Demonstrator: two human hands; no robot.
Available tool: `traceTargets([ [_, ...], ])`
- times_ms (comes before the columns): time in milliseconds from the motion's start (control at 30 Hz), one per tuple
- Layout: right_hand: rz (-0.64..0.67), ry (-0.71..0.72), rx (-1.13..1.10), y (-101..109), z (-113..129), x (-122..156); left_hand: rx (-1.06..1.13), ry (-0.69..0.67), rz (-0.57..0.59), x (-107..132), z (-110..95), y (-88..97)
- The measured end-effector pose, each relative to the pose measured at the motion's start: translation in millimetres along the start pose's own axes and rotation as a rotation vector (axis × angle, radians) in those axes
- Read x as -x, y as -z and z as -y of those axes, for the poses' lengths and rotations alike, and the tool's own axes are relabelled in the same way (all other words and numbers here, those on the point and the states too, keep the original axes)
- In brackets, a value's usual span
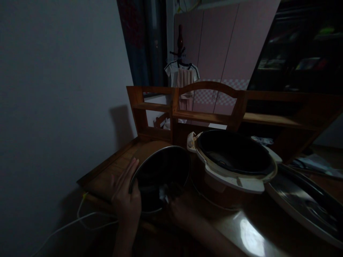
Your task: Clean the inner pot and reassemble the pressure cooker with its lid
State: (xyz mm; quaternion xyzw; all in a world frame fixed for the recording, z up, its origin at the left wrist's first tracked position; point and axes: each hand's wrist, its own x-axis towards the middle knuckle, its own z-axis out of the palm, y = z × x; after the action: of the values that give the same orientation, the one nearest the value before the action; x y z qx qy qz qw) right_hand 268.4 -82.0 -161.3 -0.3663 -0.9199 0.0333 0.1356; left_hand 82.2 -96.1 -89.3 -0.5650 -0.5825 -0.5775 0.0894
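Note:
In dim light a dark round inner pot [160,175] lies tilted on a wooden desk, its metal rim facing me. My left hand [125,196] rests flat against the pot's left rim, fingers stretched out. My right hand [175,208] reaches into the lower part of the pot's mouth, holding a small pale thing [163,195] that I cannot make out. To the right stands a rice cooker body [235,167], its cream-coloured top ring bare and its cavity dark. Its hinged lid [305,207] lies swung back at the far right.
A wooden shelf unit [209,110] runs along the back of the desk [112,171]. A white cable [80,217] hangs off the desk's left edge beside a plain wall. Clothes hang on a rack [182,75] in front of pink wardrobe doors behind.

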Motion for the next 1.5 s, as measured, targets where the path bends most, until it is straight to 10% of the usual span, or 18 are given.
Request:
traceTargets([
  [567, -0.022, 0.159, -0.094, 0.7, 12.5, 20.9, -0.02, -0.029, 0.014, 0.8, -2.1, 1.4],
  [867, -0.037, 0.253, 0.21, -14.2, 11.8, 20.8, 0.001, -0.013, 0.011, -0.5, 1.2, 2.6],
  [1500, 0.139, -0.023, 0.175, 8.3, 9.1, -2.3, 0.023, -0.062, 0.001, 1.7, 2.9, -1.8],
])
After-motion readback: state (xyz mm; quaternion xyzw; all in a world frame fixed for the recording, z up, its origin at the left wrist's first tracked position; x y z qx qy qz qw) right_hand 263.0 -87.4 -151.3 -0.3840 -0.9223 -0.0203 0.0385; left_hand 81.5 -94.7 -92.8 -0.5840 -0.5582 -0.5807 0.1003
